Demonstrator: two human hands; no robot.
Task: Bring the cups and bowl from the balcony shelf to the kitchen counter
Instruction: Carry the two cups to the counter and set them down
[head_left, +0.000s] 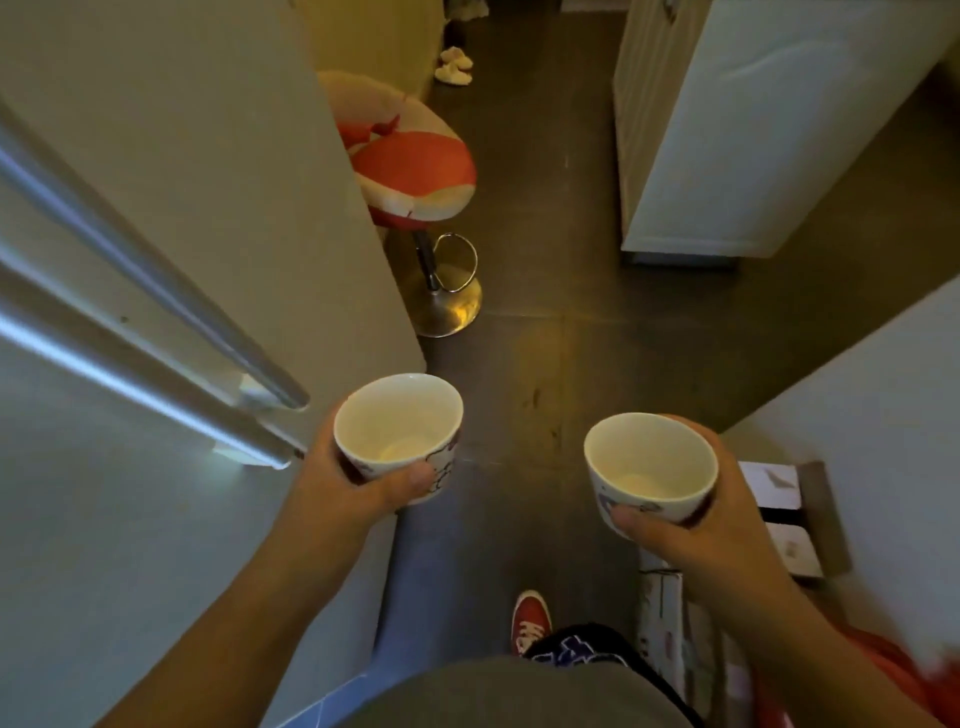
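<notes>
I hold two white ceramic cups with purple patterns on their sides, both empty and upright. My left hand is wrapped around the left cup, thumb on its near side. My right hand grips the right cup the same way. Both cups hover over a dark floor, at about waist height. No bowl, shelf or kitchen counter shows in the head view.
A tall fridge with long metal handles fills the left. A red and white bar stool with a chrome base stands ahead on the left. A white cabinet is ahead right, boxes low right. Dark floor runs between them.
</notes>
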